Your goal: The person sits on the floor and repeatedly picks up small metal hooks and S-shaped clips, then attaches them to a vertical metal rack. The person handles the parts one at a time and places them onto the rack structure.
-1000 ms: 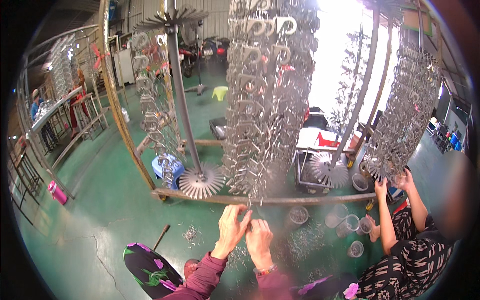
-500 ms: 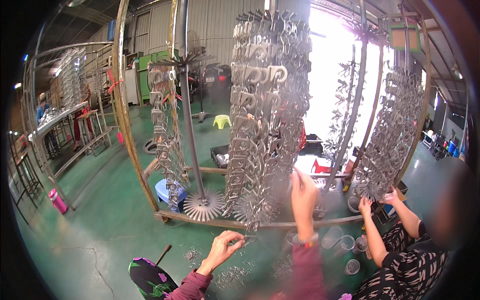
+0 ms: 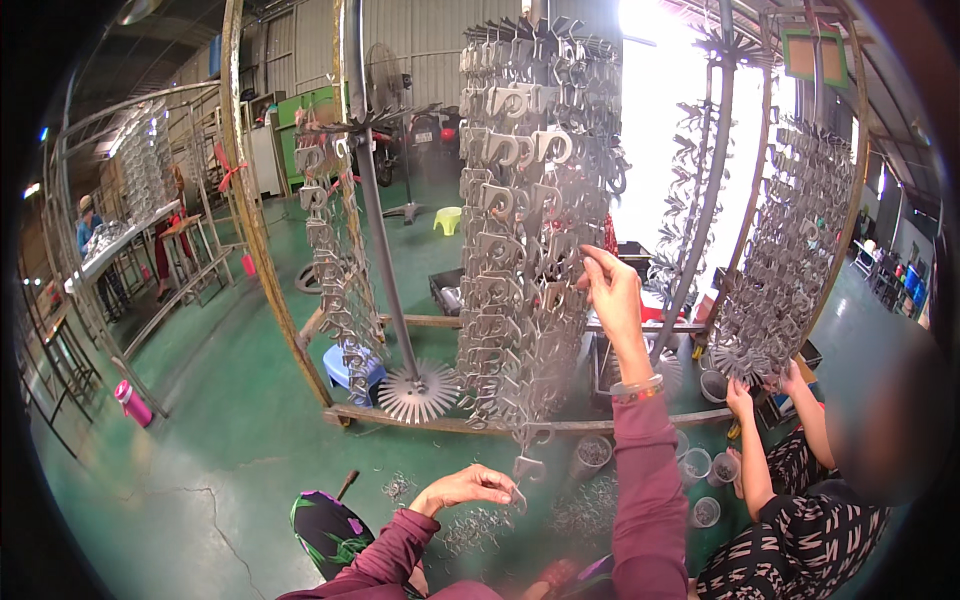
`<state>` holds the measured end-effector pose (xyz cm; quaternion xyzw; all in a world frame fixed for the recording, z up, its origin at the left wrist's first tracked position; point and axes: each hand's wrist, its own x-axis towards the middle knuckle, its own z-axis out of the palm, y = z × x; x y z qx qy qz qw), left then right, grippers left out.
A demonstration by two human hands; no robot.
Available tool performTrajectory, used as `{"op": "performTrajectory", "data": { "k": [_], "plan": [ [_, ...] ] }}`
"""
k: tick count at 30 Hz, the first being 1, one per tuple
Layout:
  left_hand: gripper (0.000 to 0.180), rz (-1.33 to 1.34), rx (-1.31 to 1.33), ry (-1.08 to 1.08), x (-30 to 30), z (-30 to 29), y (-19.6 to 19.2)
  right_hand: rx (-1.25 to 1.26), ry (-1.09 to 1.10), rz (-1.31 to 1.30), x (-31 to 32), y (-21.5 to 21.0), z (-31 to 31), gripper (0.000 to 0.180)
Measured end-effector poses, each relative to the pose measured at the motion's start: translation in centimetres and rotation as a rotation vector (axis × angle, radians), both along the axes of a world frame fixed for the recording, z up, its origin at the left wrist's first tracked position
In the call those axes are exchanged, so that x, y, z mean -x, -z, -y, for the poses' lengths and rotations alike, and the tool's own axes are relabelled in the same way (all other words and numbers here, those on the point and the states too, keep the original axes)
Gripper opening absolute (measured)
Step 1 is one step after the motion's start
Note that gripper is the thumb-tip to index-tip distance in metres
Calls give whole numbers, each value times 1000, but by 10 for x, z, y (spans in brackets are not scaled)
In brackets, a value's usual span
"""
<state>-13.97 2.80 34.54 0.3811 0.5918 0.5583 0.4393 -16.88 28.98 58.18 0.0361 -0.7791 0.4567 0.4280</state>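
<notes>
In front of me hangs a tall cylinder of grey metal brackets [image 3: 505,240], linked in long chains from a spoked rack. My left hand [image 3: 468,488] is low, below the chains' ends, its thumb and fingers pinched on a small flat metal bracket [image 3: 520,499]. Just above that, another curved bracket [image 3: 530,467] dangles at the bottom of a chain. My right hand [image 3: 615,298] is raised to the cylinder's right side. Its fingertips are closed together against the chains; what they grip is too small to make out.
Small metal hooks [image 3: 478,530] lie scattered on the green floor below. Clear plastic cups [image 3: 695,464] stand at right, near a co-worker's hands [image 3: 740,395] at another hung rack [image 3: 775,250]. A wooden rail [image 3: 440,425] crosses the frame's base; a blue stool [image 3: 350,370] stands behind.
My right hand has risen along the cylinder's right side. My left hand has shifted slightly right and down, close beneath the lowest bracket. The view has shifted a little.
</notes>
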Motion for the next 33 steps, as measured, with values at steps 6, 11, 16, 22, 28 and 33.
{"op": "performTrajectory", "data": {
  "k": [6, 11, 16, 22, 28, 33],
  "plan": [
    [21, -60, 30, -14, 0, -3, -3, 116, 4, -177, 3, 1, 11, 25],
    [21, -71, -6, -74, 14, 18, 2, -34, 69, -125, 6, -8, 21, 27],
    [21, -116, -13, -87, 25, 50, 5, -207, 197, -53, 13, -7, 32, 44],
    [14, -185, 26, -291, 28, 73, -19, -293, 376, 35, 19, -14, 43, 46],
    [16, -311, -80, -721, 34, 77, -9, -235, 342, 31, 11, -12, 41, 30],
    [18, -724, -88, -1049, 50, 53, 11, -152, 266, 46, -20, -22, 34, 24]
  ]
}}
